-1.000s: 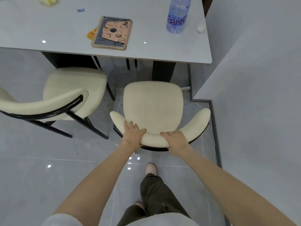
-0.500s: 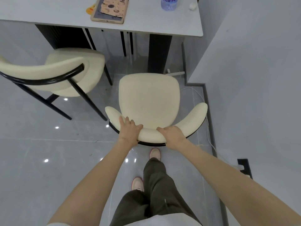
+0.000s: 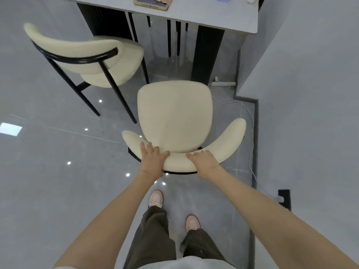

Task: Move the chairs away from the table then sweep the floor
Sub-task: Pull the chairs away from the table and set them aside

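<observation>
On my feed both forearms run bare to the left hand (image 3: 153,162) and right hand (image 3: 206,162). A pale sleeve (image 3: 62,267) edge shows at seven o'clock and a pale grey-white shirt (image 3: 184,264) hem at six. Loose olive-brown trousers (image 3: 153,239) fall over the pale pink, red-rimmed left shoe (image 3: 156,198) and right shoe (image 3: 192,223).

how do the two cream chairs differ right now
The near chair is gripped at its backrest by the left hand and right hand; the left chair is untouched. The near chair's back faces the person squarely; the left chair is turned at an angle. The left chair stands closer to the table than the near chair. Both have cream cushions on black frames.
</observation>
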`<state>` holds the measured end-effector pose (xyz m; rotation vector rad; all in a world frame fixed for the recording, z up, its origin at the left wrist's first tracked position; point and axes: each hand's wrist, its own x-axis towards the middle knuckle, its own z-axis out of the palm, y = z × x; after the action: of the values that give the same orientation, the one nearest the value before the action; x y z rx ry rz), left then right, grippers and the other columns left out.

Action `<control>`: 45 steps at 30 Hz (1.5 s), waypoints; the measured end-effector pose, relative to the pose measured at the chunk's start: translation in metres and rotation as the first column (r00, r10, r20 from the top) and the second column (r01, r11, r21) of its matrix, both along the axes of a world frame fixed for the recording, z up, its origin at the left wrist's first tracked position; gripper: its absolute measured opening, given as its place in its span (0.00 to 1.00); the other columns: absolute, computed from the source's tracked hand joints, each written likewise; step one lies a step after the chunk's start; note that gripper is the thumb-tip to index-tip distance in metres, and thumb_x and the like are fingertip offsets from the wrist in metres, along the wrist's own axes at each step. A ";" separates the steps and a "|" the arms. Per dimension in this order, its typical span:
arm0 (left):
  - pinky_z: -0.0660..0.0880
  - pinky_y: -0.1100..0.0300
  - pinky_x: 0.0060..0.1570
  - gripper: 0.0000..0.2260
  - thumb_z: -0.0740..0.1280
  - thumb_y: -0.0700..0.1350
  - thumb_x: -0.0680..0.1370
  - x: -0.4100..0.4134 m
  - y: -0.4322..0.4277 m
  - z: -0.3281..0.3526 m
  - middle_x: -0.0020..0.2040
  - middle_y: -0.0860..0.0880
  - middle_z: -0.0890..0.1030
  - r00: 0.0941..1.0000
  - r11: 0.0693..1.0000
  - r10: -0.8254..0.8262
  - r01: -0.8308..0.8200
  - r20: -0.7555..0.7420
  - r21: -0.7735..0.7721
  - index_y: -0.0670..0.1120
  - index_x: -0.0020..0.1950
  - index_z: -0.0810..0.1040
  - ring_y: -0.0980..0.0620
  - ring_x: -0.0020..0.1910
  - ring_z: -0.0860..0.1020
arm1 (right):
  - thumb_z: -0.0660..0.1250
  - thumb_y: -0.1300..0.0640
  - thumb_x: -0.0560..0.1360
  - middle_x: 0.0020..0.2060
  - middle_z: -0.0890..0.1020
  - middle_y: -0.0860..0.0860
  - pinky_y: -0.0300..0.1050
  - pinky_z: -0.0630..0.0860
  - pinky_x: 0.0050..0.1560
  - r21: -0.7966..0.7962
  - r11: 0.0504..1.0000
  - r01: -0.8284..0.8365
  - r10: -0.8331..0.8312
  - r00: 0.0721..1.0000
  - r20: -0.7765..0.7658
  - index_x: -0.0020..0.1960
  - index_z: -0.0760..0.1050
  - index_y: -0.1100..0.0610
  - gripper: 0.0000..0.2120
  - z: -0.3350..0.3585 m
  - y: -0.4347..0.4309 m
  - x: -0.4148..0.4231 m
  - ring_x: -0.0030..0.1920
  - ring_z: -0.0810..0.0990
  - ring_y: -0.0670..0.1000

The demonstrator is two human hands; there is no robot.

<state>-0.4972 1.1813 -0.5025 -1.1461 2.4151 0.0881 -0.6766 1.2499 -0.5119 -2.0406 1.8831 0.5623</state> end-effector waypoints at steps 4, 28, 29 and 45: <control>0.45 0.32 0.70 0.27 0.68 0.47 0.71 -0.004 0.047 -0.003 0.63 0.43 0.72 0.997 0.997 0.078 -0.078 -0.012 0.002 0.55 0.69 0.65 0.37 0.69 0.63 | 0.65 0.61 0.71 0.57 0.78 0.54 0.46 0.69 0.55 0.006 0.995 -0.100 0.100 0.995 -0.014 0.75 0.58 0.54 0.34 0.000 0.030 -0.011 0.57 0.77 0.57; 0.70 0.44 0.60 0.28 0.77 0.60 0.58 0.038 0.164 -0.013 0.45 0.50 0.80 0.934 0.996 -0.023 -0.010 -0.356 -0.090 0.50 0.53 0.78 0.45 0.47 0.79 | 0.70 0.71 0.53 0.46 0.82 0.56 0.61 0.74 0.60 -0.317 0.948 0.040 -0.009 0.995 0.101 0.58 0.78 0.58 0.33 0.003 0.174 0.013 0.46 0.80 0.62; 0.70 0.46 0.60 0.28 0.77 0.60 0.59 0.045 0.161 -0.014 0.46 0.49 0.80 0.924 0.994 -0.053 0.014 -0.378 -0.106 0.50 0.54 0.77 0.45 0.48 0.79 | 0.72 0.70 0.51 0.46 0.82 0.55 0.61 0.75 0.58 -0.336 0.941 0.034 -0.007 0.997 0.082 0.58 0.79 0.58 0.34 0.004 0.176 0.023 0.46 0.81 0.61; 0.76 0.47 0.50 0.26 0.75 0.53 0.69 0.096 0.117 -0.013 0.57 0.41 0.78 0.981 0.999 -0.047 0.042 -0.187 -0.028 0.52 0.65 0.74 0.34 0.52 0.75 | 0.78 0.62 0.57 0.52 0.81 0.50 0.58 0.61 0.62 -0.310 0.930 0.200 -0.192 0.980 0.056 0.64 0.72 0.48 0.37 -0.006 0.168 0.109 0.50 0.80 0.57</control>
<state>-0.4011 1.2983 -0.5152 -1.1390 2.6124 0.1594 -0.5672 1.4177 -0.5181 -1.9922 2.2489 0.1937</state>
